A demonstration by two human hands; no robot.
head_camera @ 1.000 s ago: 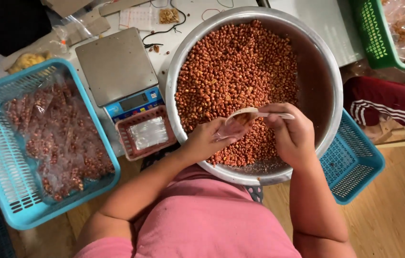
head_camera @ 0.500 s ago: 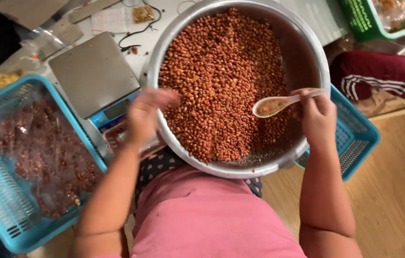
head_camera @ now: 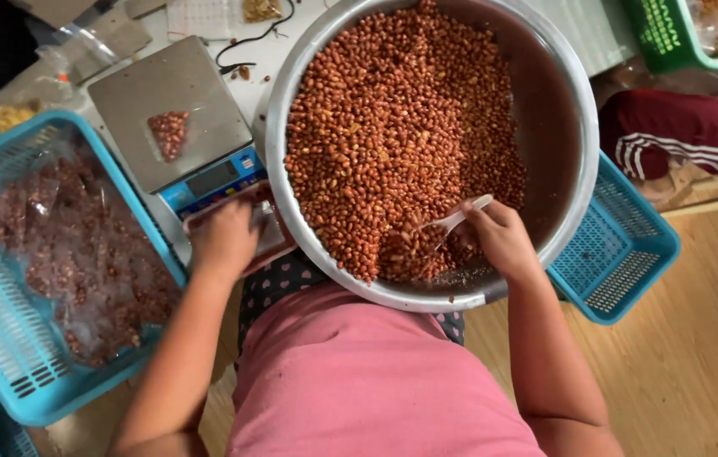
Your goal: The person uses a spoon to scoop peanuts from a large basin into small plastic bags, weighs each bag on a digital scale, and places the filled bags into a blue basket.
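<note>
A big steel bowl (head_camera: 574, 127) full of red-brown peanuts (head_camera: 393, 127) rests on my lap. My right hand (head_camera: 503, 241) grips a white spoon (head_camera: 460, 216) whose bowl is dug into the peanuts near the front rim. My left hand (head_camera: 223, 241) reaches into a small red tray (head_camera: 278, 245) of clear bags just left of the bowl; what its fingers hold is hidden. A small clear bag of peanuts (head_camera: 169, 134) lies on the grey platform of a blue digital scale (head_camera: 173, 110).
A blue basket (head_camera: 3, 338) holding several filled peanut bags stands at the left. Another blue basket (head_camera: 621, 245) sits at the right under the bowl's edge. A green basket (head_camera: 680, 34) and a person's dark red sleeve (head_camera: 680, 135) are at the far right.
The filled bag went from my hands onto the scale. My left hand moved left and down to the red tray. My right hand lowered the spoon back into the peanuts.
</note>
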